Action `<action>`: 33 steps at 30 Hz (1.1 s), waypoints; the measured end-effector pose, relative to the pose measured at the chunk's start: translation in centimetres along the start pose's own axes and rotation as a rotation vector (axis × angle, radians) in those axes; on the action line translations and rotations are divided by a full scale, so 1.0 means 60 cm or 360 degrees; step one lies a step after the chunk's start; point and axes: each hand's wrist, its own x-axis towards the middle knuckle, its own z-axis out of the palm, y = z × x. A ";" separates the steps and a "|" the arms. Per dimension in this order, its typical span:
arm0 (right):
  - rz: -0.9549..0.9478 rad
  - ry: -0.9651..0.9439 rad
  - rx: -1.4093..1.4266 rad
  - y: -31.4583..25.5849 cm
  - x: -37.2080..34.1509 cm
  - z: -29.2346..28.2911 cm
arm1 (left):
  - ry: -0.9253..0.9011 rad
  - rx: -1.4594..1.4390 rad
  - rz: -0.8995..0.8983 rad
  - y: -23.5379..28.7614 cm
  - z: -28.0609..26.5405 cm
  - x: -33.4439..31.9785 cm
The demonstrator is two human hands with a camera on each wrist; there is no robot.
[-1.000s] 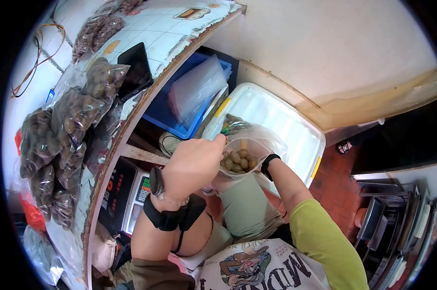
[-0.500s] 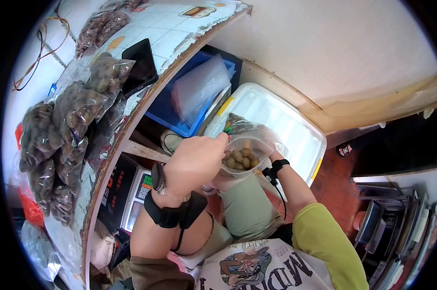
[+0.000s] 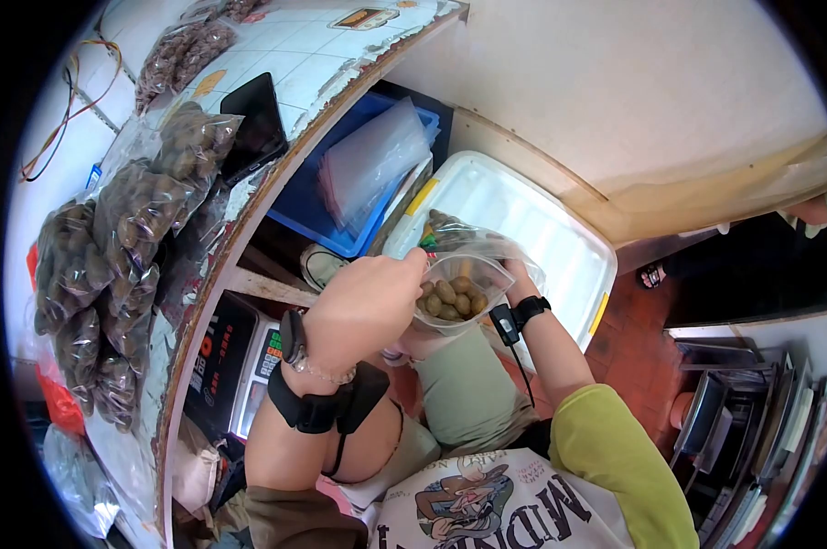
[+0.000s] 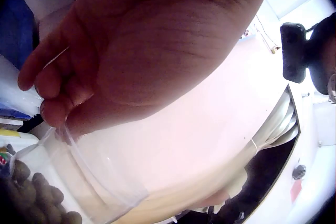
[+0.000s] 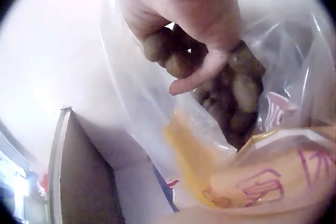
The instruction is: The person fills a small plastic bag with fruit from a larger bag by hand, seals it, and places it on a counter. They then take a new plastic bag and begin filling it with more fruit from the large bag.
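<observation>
My left hand pinches the rim of a clear plastic bag, whose mouth gapes upward. Brownish-green, olive-like fruits lie inside it. Behind, a second bag of darker fruits rests on the white lid. My right hand is at the far right side of the bags, partly hidden in the head view. In the right wrist view its fingers curl round several olive-like fruits, with plastic and more fruits around them. Pink characters mark a yellow-orange part of the plastic there.
A white lidded box stands under the bags, beside a blue crate of flat plastic bags. On the counter at left lie filled bags and a phone. A scale sits below. Another person's sandalled foot shows at right.
My right hand, hidden behind the bag's mouth earlier, has shifted up and right and now partly shows. The left hand keeps its hold on the rim. Another person's hand has appeared at far right.
</observation>
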 end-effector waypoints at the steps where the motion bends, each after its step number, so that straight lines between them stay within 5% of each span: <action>1: 0.0033 -0.0017 0.0072 0.003 0.007 -0.005 | -0.0012 -0.0007 -0.0004 0.000 0.000 0.000; 6: 0.0080 -0.0011 0.0190 0.010 0.015 -0.017 | -0.0016 -0.0009 -0.0006 0.002 -0.003 0.000; 11: -0.0344 -0.0167 -0.0414 0.023 0.005 -0.021 | -0.0055 0.0011 -0.0034 0.003 -0.004 0.000; 15: -0.0359 -0.0305 -0.0442 0.017 -0.009 -0.006 | -0.0030 -0.0014 -0.0022 0.002 -0.005 -0.002; 17: 0.0109 0.0200 0.0103 0.012 -0.014 0.003 | -0.0041 -0.0017 -0.0031 0.002 -0.005 -0.003; 23: 0.0094 0.0375 -0.0112 0.011 0.003 -0.006 | 0.0005 0.0002 -0.0013 0.000 0.000 -0.003; 30: 0.0419 0.0139 -0.0223 -0.036 -0.090 0.055 | -0.0043 0.0015 -0.0035 0.004 -0.005 -0.001; 33: 0.0275 -0.0060 -0.0798 -0.060 -0.139 0.082 | -0.0033 0.0023 -0.0017 0.007 -0.006 -0.002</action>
